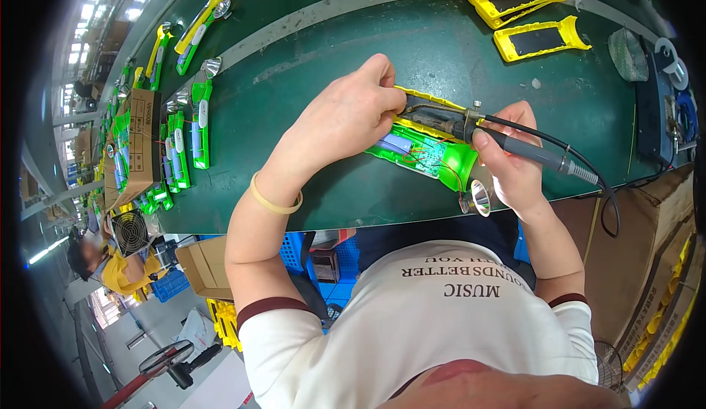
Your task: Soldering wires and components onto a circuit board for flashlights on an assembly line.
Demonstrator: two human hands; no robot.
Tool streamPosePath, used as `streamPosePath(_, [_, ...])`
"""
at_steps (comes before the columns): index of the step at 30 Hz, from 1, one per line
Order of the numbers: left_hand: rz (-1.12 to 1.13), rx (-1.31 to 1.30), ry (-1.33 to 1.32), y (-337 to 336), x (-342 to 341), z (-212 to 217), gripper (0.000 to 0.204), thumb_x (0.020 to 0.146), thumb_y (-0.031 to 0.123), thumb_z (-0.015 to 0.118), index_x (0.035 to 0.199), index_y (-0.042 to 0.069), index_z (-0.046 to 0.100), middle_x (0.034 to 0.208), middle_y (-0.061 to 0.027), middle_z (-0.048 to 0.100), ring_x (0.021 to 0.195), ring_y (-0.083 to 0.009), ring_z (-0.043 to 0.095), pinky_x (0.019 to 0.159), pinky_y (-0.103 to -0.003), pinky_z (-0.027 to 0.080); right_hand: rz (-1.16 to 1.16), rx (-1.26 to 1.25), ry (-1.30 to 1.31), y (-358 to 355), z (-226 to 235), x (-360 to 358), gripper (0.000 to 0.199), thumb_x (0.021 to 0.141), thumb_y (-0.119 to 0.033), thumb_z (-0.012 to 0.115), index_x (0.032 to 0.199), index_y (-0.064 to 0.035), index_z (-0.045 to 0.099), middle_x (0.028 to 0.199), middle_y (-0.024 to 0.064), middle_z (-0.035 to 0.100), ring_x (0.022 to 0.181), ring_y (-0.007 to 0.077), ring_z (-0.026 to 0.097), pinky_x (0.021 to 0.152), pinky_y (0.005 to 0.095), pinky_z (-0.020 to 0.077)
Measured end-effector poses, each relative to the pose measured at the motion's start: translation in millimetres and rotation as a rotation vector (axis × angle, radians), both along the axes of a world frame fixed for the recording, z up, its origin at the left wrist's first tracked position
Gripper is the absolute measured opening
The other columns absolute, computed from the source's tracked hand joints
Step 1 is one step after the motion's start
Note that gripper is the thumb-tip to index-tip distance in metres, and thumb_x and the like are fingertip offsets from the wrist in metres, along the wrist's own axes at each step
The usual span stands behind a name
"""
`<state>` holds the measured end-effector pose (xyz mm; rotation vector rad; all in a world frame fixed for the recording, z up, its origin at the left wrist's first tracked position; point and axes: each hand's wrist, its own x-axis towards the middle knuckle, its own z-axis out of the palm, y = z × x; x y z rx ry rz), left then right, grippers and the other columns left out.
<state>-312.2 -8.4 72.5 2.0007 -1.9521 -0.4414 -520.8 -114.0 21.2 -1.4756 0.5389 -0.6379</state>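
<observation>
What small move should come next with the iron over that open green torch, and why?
Probably ease the soldering iron tip down onto the wires on the open green flashlight body. The right hand grips the iron by its grey handle, its tip lies over the open shell, and the left hand pinches something at that spot, likely solder or a lead; too small to tell.

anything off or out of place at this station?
Nothing stands out. The left hand steadies the open green flashlight shell while the right hand holds a soldering iron over it. A reflector cup hangs off the shell's front by wires, not yet fitted.
</observation>
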Motion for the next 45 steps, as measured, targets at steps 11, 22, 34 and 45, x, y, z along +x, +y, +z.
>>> streamPosePath(11, [-0.012, 0.033, -0.038, -3, -3, 2, 0.008, 0.069, 0.002, 0.061, 0.077, 0.005, 0.062, 0.087, -0.0088, 0.047, 0.071, -0.0248, 0.055, 0.064, -0.034, 0.046, -0.006, -0.019, 0.036, 2, 1, 4, 0.028, 0.08, -0.016, 0.065, 0.085, -0.0015, 0.042, 0.069, 0.0015, 0.049, 0.063, 0.005, 0.044, 0.055, 0.0212, 0.0363])
streamPosePath(22, [0.009, 0.033, -0.059, -3, -4, 1, 0.007, 0.071, 0.003, 0.061, 0.078, 0.002, 0.062, 0.086, -0.01, 0.047, 0.073, -0.0263, 0.055, 0.066, -0.035, 0.046, -0.108, 0.133, -0.204, -12, 0, -28, 0.021, 0.082, -0.006, 0.06, 0.091, -0.0032, 0.042, 0.071, 0.0056, 0.054, 0.055, 0.0101, 0.053, 0.048, 0.0232, 0.0435])
streamPosePath(34, [0.016, 0.051, -0.046, -2, -7, 3, 0.008, 0.07, 0.004, 0.062, 0.078, 0.002, 0.062, 0.085, -0.0092, 0.048, 0.074, -0.0242, 0.055, 0.066, -0.033, 0.046, 0.099, 0.144, -0.378, -81, 14, 34, 0.021, 0.093, -0.016, 0.046, 0.11, -0.0079, 0.036, 0.111, 0.0175, 0.053, 0.101, 0.0299, 0.058, 0.087, 0.0413, 0.0485])
streamPosePath(45, [0.012, 0.047, -0.062, -1, -8, 7, 0.008, 0.071, 0.004, 0.062, 0.079, 0.003, 0.062, 0.083, -0.0099, 0.046, 0.073, -0.0243, 0.053, 0.065, -0.033, 0.045, -0.035, -0.298, -0.299, -118, 6, -32, 0.039, 0.092, -0.035, 0.046, 0.113, -0.0051, 0.031, 0.105, 0.0184, 0.057, 0.098, 0.0251, 0.06, 0.064, 0.0268, 0.0497])
